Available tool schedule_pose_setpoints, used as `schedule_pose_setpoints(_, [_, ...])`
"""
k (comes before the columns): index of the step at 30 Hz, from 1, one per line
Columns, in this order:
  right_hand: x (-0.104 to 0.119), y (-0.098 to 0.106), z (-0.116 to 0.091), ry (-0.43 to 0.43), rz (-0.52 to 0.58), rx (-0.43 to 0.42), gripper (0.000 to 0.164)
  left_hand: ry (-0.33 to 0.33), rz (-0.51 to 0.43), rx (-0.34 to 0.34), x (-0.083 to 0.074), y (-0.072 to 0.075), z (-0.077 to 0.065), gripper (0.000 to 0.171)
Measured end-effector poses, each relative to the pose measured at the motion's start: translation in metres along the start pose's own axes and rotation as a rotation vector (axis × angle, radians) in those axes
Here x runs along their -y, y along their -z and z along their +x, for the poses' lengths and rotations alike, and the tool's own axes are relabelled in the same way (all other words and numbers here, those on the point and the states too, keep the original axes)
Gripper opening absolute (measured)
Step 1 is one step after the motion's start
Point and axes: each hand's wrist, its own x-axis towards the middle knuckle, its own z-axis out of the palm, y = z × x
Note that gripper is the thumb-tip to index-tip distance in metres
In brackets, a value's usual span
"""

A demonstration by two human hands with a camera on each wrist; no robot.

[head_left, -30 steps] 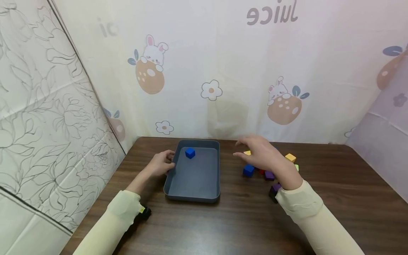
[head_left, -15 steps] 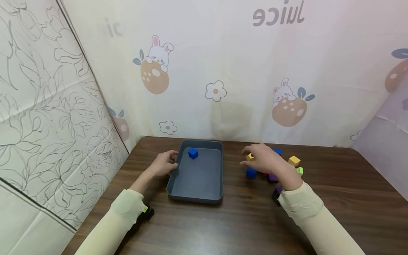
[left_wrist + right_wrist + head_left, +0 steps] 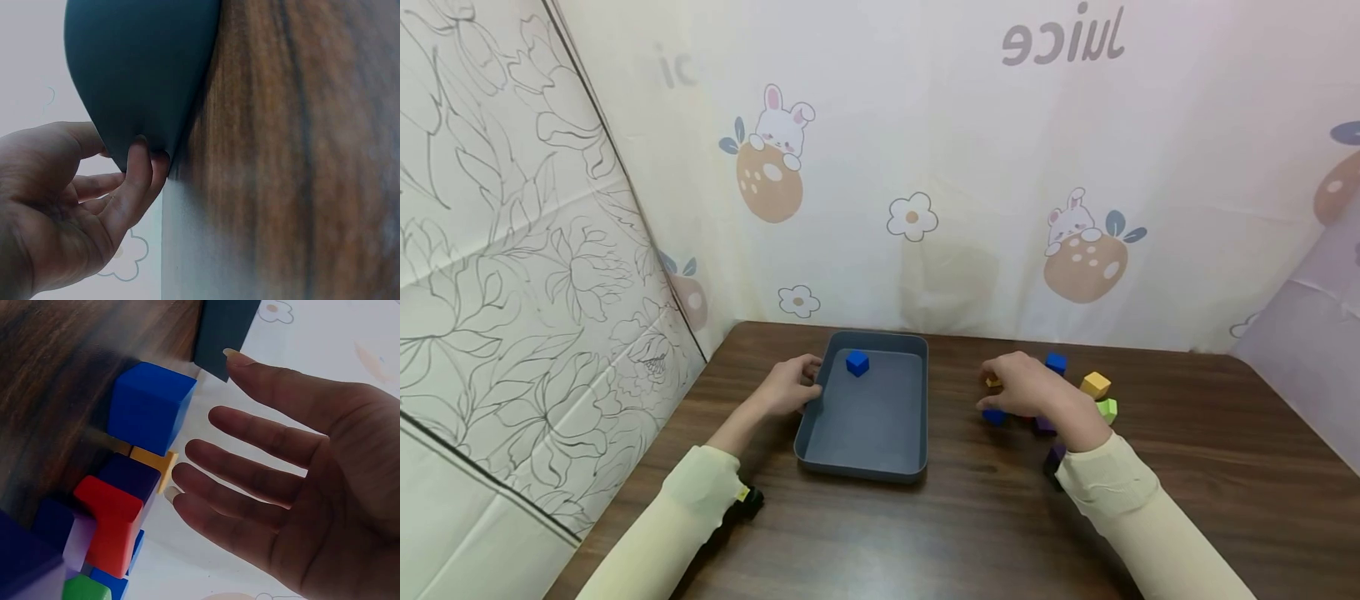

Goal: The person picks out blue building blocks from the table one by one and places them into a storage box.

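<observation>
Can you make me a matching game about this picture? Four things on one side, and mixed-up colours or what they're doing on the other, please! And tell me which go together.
Things:
1. The left hand
2. The tray
3. The right hand
4. The cube in the tray

Matches:
A. Blue
B. Near the loose blocks, holding nothing
C. Touching the tray's side
D. Dark grey

Right pairs: 1-C, 2-D, 3-B, 4-A.
</observation>
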Motion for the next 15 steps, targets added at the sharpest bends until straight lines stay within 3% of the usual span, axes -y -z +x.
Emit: schedule_pose_setpoints(15, [-0.004, -0.0037, 0.001, -0.015, 0.009, 0.025, 0.042, 0.002, 0.0, -0.012, 0.001, -0.0006, 0.0014, 0.05])
